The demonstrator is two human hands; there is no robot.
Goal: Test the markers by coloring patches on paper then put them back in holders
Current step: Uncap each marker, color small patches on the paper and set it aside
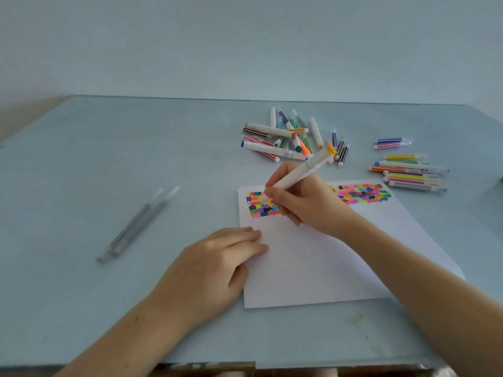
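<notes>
Marker (296, 174) slants tip-down-left onto paper (313, 268), yellow end up-right, gripped by right hand (302, 205); left hand (215, 268) lies flat, fingers relaxed.

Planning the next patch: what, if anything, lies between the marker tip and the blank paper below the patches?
Nothing visible. The right hand holds the white marker at the left patch block; the paper below is bare, the left hand only pressing its left edge.

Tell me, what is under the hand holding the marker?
Under the right hand lies the white paper, with colored patches showing at its left. The marker tip and any patches beneath the hand are covered.
</notes>
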